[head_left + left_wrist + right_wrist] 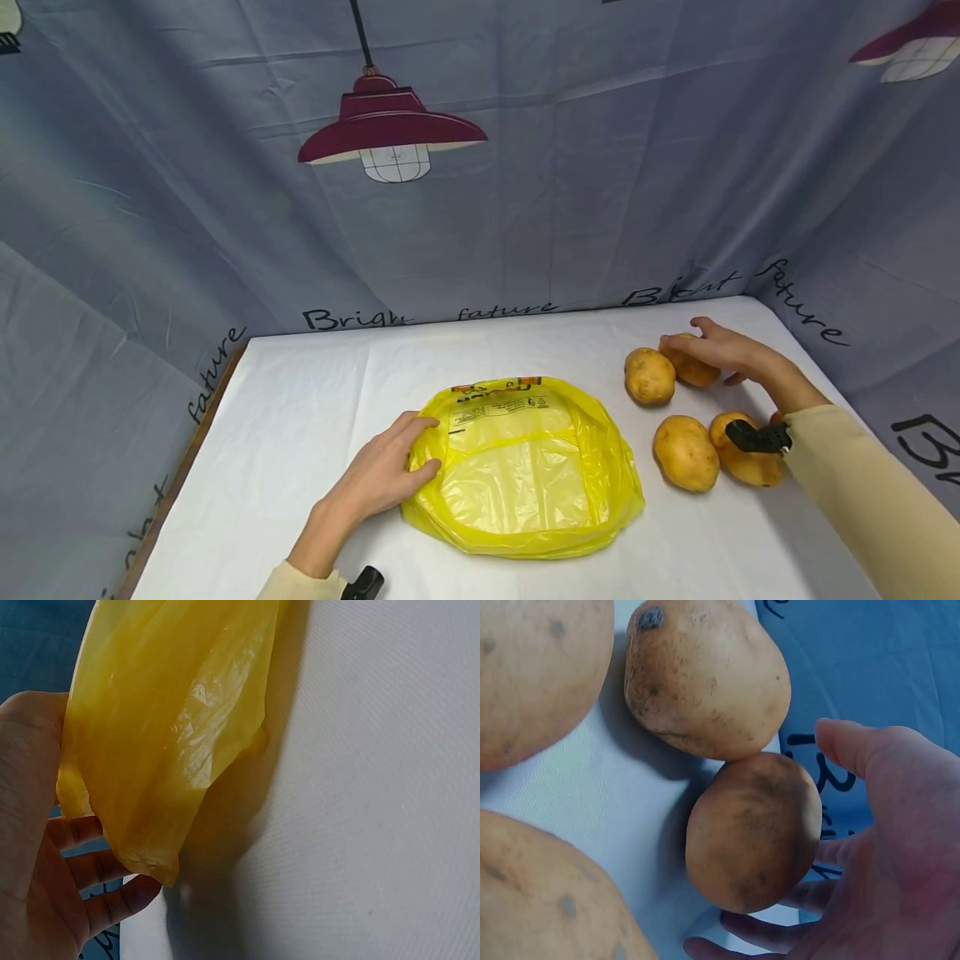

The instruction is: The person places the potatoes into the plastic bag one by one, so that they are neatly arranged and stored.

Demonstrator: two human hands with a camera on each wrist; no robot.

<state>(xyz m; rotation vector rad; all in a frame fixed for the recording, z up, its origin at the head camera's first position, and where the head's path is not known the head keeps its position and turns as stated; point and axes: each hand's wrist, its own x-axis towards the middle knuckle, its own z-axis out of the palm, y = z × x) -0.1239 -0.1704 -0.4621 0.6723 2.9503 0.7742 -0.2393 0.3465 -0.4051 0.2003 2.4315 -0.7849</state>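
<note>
A yellow plastic bag (517, 483) stands on the white table with its mouth spread wide, and printing shows on its far inner wall. My left hand (386, 467) holds the bag's left rim between thumb and fingers; in the left wrist view the bag wall (172, 720) covers part of the fingers. Over at the far right, my right hand (731, 350) reaches over a potato (693, 367). The right wrist view shows the fingers (765, 934) around the far side of that potato (754, 840), while the thumb stands off it. Another potato (649, 377) lies just left of it.
Nearer on the right lie a potato (686, 454), another potato (750, 467) partly under the right wrist's black strap (757, 437), and one more mostly hidden by the sleeve (847, 467). A grey printed curtain (525, 233) hangs behind the white tabletop (300, 417).
</note>
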